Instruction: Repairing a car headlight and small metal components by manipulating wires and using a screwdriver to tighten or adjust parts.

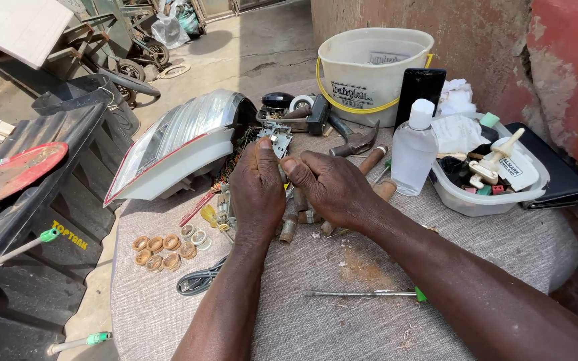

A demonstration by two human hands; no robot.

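Nearest the lens, two bare forearms reaching across a grey cloth-covered round table (289,321). Just ahead, a thin metal screwdriver with a green handle tip (362,293) lying flat, apart from both hands. Left hand (257,190) and right hand (329,188) pressed together knuckle to knuckle, both clenched around a small metal part (282,175); mostly hidden between the fingers, only a sliver showing, shape not to be told. Held over a row of rusty cylindrical fittings (296,217), probably for steadying. Left of the hands, a cluster of small brass rings (165,246). Behind, a silver and white vehicle lamp housing (182,144), a clear plastic bottle with white cap (414,150), a cream plastic bucket with yellow handle (372,67).
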